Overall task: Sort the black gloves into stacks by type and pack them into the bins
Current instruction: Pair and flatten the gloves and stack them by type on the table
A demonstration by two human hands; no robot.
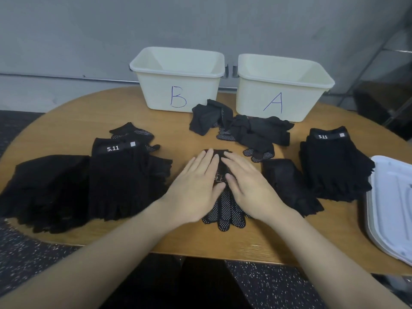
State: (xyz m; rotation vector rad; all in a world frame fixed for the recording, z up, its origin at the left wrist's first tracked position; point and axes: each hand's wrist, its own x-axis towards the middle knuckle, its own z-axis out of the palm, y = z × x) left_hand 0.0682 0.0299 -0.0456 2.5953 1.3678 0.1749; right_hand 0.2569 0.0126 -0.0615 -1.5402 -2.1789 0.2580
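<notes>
You're in a plain workroom or storeroom | bare grey wall (89, 30) across the top | speckled dark floor (33, 253) lower left | round wooden desk (66, 121) centre

Single head-worn view, wide-angle, aimed forward and steeply down from just above the near edge of the table (66, 121). Close enough for both forearms to enter from the bottom corners and meet at frame centre. Far edge of the table with two bins (178, 94) in the upper middle; wall across the top; floor in the lower corners.
</notes>
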